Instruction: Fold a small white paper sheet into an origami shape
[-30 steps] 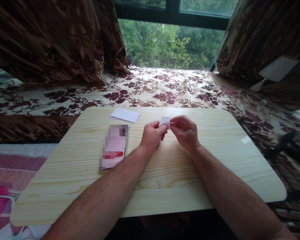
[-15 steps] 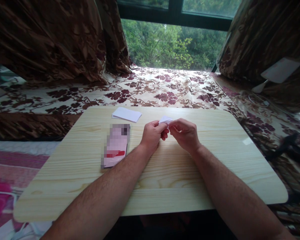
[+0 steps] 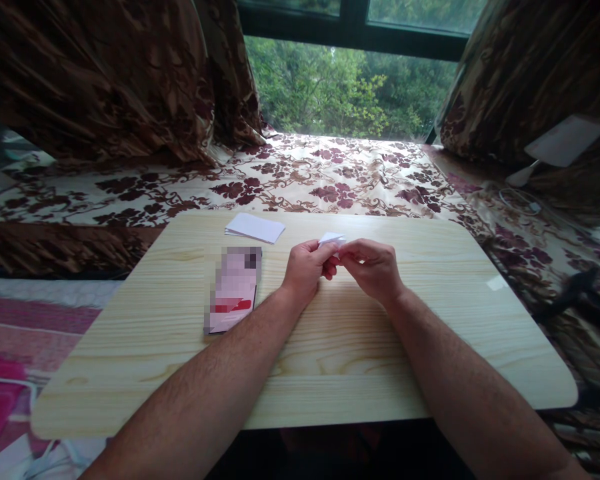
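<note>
Near the frame's centre, above the pale wooden table (image 3: pixel 330 347), the left hand (image 3: pixel 304 269) and right hand (image 3: pixel 373 267) are both pinching a small folded white paper piece (image 3: pixel 331 238) with pressed-together fingers (image 3: pixel 330 257).

head cam: on my head | faces forward and down | close over the desk (image 3: pixel 430 360) and my forearms | window (image 3: pixel 350 87) straight ahead | single view

The paper piece (image 3: pixel 331 238) is small, white and folded, with a pointed flap showing at the top. It is pinched between the fingertips of the left hand (image 3: pixel 305 267) and the right hand (image 3: pixel 373 268), just above the middle of the bench (image 3: pixel 430 347). Its lower part is hidden by the fingers.
</note>
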Demonstrator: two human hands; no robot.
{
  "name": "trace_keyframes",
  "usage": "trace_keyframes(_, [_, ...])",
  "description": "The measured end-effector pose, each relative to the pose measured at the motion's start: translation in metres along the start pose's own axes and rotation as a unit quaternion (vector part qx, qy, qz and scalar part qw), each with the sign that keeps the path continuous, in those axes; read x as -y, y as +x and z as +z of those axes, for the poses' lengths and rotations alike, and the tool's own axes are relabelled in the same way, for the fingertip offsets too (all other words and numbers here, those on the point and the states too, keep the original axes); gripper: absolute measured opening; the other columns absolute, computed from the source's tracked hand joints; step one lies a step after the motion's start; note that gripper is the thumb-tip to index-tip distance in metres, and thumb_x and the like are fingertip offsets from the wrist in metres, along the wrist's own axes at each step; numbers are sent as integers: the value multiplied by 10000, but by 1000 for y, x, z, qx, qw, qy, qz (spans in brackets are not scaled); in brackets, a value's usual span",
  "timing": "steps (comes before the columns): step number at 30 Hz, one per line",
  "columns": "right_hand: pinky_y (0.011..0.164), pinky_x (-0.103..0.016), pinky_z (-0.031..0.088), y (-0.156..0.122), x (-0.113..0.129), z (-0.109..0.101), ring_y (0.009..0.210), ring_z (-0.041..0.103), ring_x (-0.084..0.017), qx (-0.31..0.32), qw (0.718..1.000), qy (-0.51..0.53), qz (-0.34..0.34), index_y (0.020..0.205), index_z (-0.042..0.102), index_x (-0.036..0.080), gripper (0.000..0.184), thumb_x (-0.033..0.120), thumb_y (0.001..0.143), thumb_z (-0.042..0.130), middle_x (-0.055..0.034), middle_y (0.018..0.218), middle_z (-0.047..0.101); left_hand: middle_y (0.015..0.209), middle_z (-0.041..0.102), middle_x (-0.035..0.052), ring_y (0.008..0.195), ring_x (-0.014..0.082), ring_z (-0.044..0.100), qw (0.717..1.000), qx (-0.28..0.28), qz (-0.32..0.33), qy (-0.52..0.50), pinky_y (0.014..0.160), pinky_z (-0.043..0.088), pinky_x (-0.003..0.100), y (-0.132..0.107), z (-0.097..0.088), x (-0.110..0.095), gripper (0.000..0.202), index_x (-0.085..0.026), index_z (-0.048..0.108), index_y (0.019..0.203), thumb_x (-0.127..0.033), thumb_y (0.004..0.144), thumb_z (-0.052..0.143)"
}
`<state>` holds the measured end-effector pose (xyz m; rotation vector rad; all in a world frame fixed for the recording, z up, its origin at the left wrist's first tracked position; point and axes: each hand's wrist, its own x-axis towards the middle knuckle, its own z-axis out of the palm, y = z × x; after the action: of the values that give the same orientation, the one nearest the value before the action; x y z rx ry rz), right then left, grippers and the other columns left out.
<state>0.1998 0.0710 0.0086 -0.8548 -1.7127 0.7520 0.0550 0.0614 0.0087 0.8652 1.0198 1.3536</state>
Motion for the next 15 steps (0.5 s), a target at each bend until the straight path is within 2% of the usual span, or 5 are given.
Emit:
trace_keyframes(3, [679,-334,571,-1,-3,1,717,698,-186,-3,1000,21,22,862,768,201,101,205,804,685,-47,828,755,560,620,14,407,81,497,1000,-4,4,2,379,345,212,0,0,0,217,-128,636,679,-313,681,751])
trace_keyframes(7, [694,-339,587,0,-5,5,726,716,-190,-5,989,116,97,827,741,190,85,235,785,682,-43,798,760,543,600,10,403,73,476,1000,-1,14,6,379,322,207,1,0,0,197,-129,626,655,-288,682,739])
trace_keyframes(10, [635,-307,576,3,-1,5,645,690,-161,-10,977,165,136,801,694,182,87,262,771,712,-24,716,738,564,613,14,416,75,484,1000,8,20,11,385,332,207,2,0,2,178,-126,638,676,-282,702,720])
trace_keyframes(15, [543,-278,558,9,1,1,536,656,-142,-8,958,215,189,812,622,179,232,323,735,787,0,635,705,565,591,-4,426,74,484,999,10,36,26,394,346,208,2,-1,6,175,-133,629,686,-282,730,711])
